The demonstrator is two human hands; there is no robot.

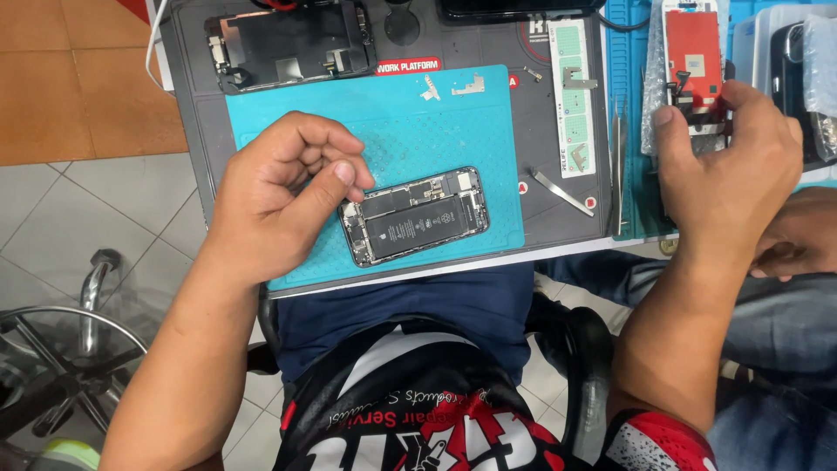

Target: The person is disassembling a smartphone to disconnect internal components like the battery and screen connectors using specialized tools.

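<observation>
Fingers [336, 170] curled, touching opened phone [414, 216].

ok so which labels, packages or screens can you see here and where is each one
Red label: small rounded strip with white lettering, on the grey mat above the teal pad.
White strip: long upright card with green patches, right of the teal pad.
Screen part: upright, white-edged with a red back, top right by the right hand.
Clear bag: crinkled plastic beside that screen part.
Dark screen: black slab at the top edge, mostly cut off.
</observation>
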